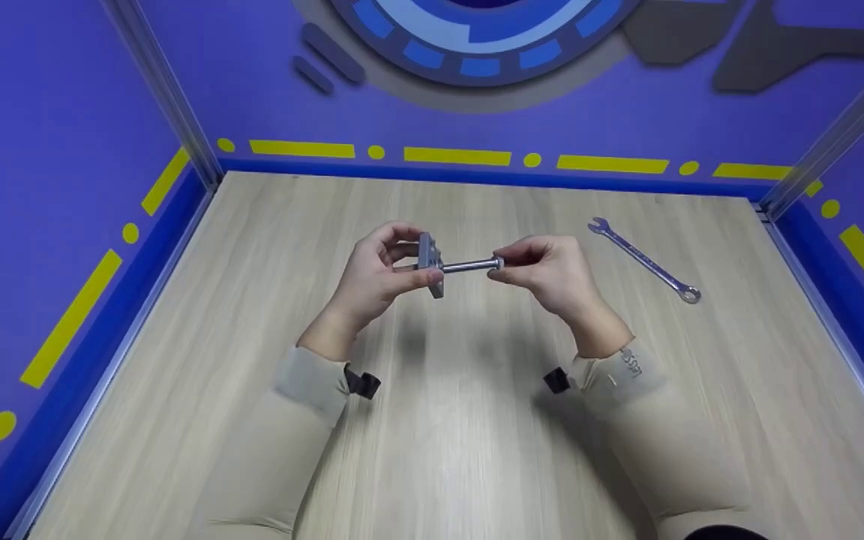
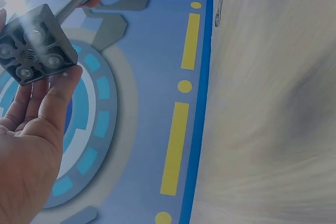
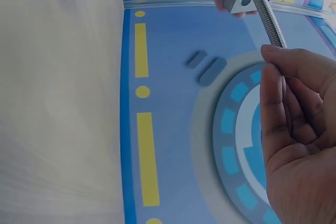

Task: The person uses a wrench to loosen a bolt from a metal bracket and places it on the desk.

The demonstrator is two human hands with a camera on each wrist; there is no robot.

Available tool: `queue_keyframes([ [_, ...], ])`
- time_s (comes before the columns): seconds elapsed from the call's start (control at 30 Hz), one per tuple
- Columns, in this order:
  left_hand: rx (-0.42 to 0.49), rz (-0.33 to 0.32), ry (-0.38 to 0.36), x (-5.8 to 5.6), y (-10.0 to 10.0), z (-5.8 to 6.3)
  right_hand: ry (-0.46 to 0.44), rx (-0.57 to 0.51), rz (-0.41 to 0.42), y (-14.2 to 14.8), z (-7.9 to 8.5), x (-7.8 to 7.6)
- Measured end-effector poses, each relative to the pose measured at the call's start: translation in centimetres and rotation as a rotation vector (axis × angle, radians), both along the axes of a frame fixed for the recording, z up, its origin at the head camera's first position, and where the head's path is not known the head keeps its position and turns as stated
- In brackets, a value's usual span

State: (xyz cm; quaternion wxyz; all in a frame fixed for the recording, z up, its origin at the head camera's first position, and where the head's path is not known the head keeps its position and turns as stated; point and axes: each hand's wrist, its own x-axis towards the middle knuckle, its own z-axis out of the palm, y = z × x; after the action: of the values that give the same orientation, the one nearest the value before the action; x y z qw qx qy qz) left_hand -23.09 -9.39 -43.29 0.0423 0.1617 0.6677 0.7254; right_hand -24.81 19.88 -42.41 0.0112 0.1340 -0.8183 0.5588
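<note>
My left hand (image 1: 374, 271) grips a square grey metal plate (image 1: 430, 264) by its edges above the table. In the left wrist view, that plate (image 2: 38, 44) shows several round holes and a threaded hole at its centre. A long threaded bolt (image 1: 471, 265) meets the plate's middle and runs out to the right, nearly level. Its far end is pinched between the thumb and fingers of my right hand (image 1: 552, 271). The right wrist view shows the bolt's thread (image 3: 270, 19) and its tip at the plate's central hole; how deep it sits I cannot tell.
A combination wrench (image 1: 643, 260) lies slantwise on the wooden table (image 1: 432, 450), to the right of my right hand. Blue printed panels (image 1: 469, 120) with metal corner posts (image 1: 169, 90) stand around the table's back and sides.
</note>
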Motion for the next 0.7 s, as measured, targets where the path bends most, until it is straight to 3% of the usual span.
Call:
queue_keyframes([
  [0.7,-0.03,0.055,-0.055,-2.0,-2.0,-2.2,-0.074,0.021,-0.08,2.3,-2.3,-2.6],
])
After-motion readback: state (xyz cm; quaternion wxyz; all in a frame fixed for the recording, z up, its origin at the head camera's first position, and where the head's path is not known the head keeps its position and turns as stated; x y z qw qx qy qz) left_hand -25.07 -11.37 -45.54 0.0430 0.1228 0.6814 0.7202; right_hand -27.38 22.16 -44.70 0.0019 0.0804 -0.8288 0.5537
